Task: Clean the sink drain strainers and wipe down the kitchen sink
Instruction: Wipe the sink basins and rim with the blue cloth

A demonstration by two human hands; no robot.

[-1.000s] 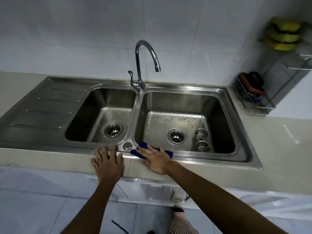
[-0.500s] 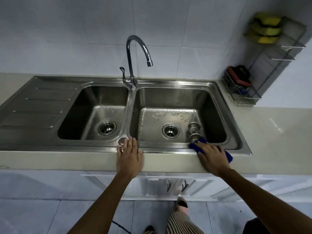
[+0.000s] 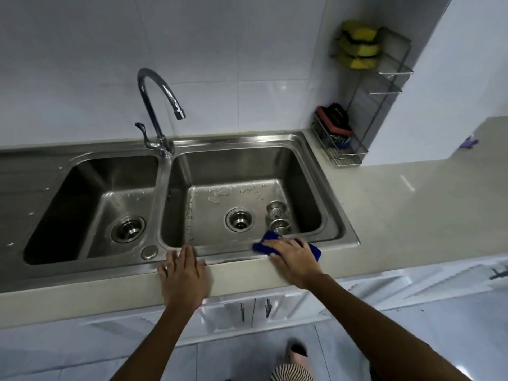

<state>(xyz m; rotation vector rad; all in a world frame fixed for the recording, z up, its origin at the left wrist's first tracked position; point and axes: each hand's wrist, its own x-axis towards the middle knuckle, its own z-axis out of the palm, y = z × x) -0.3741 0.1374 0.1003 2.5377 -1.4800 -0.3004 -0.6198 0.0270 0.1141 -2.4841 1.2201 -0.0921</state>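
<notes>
Sink [image 3: 247, 139]: stainless, two basins, set into a pale tabletop [image 3: 412, 204], with a ribbed draining board at the left.

- Strainers [image 3: 276, 209]: two loose metal baskets, out of the drains, on the floor of the right basin. They stand just right of its open drain [image 3: 240, 219], one behind the other, touching or nearly so; I cannot tell which.
- Left basin drain [image 3: 127, 229]: open metal ring. A small round cap [image 3: 149, 252] sits on the front rim between the basins.
- Water droplets [image 3: 220, 194] lie on the right basin floor near the back wall.
- Faucet [image 3: 158, 105]: gooseneck on the divider, spout turned over the right basin.
- Right hand [image 3: 291, 257]: palm down, fingers extended, pressing flat on a blue cloth [image 3: 314, 251] on the front rim of the right basin. One cloth corner overhangs the basin, near the closer strainer.
- Left hand [image 3: 182, 273]: flat, fingers straight and together. The palm rests on the tabletop's front edge, the fingertips reach the sink's front rim, and it holds nothing.
- Wire rack [image 3: 342, 154] stands in the back right corner. Yellow sponges [image 3: 357, 46] sit on its top shelf.
</notes>
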